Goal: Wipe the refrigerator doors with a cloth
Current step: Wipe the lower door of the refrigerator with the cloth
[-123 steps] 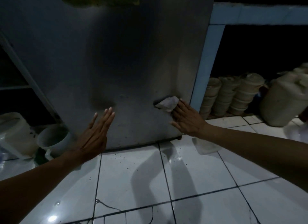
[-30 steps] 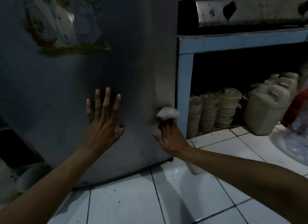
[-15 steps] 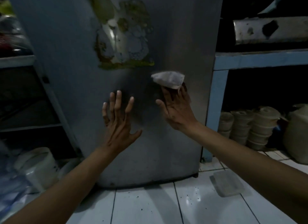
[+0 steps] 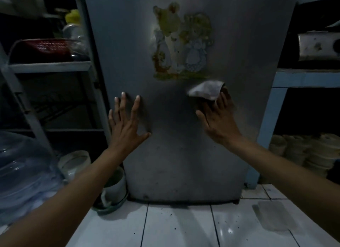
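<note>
The grey refrigerator door point(image 4: 176, 154) fills the middle of the view, with a worn sticker point(image 4: 182, 42) on its upper part. My right hand point(image 4: 219, 120) presses a small white cloth point(image 4: 206, 92) flat against the door, just below the sticker's right corner; the cloth sticks out above my fingertips. My left hand point(image 4: 127, 123) lies flat on the door with fingers spread, to the left of the cloth, holding nothing.
A metal rack point(image 4: 49, 66) with a red basket point(image 4: 46, 48) stands left of the fridge. A large water jug point(image 4: 24, 173) and white mugs point(image 4: 75, 162) sit low on the left. Blue shelving point(image 4: 272, 118) with stacked containers point(image 4: 303, 151) is on the right. White floor tiles point(image 4: 184, 226) lie below.
My right hand has carried the cloth up from the door's lower right edge to just under the sticker. My left hand has moved up the door too, and the view has risen.
</note>
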